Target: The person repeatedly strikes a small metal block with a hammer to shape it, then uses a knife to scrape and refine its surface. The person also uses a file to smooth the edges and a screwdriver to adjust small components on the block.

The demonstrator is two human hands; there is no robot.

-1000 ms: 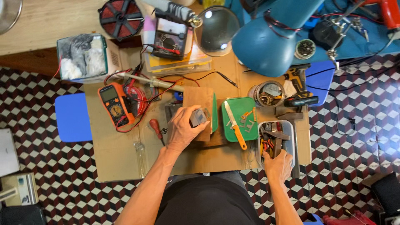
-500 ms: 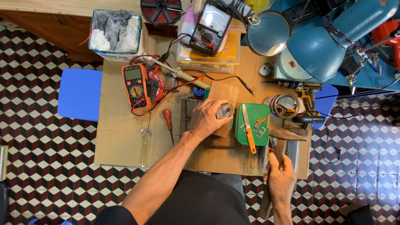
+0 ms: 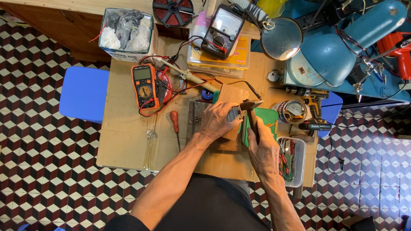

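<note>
My left hand (image 3: 217, 120) presses down on a small grey metal part (image 3: 233, 114) that rests on a brown wooden block (image 3: 233, 95) near the table's middle. My right hand (image 3: 262, 147) grips the handle of a hammer (image 3: 250, 109), whose dark head sits just right of the grey part, above the block. A green cutting mat (image 3: 270, 116) lies under and right of the hammer.
An orange multimeter (image 3: 144, 86) with red leads and a red screwdriver (image 3: 175, 120) lie to the left. A clear tray of tools (image 3: 292, 160) sits right of my right hand. A soldering iron (image 3: 192, 78), analog meter (image 3: 222, 30), magnifier lamp (image 3: 280, 38) and drill (image 3: 312, 112) stand behind.
My right hand lifted a hammer from the tool tray side and brought it up to the grey part. The left hand stayed on the part. The camera view shifted.
</note>
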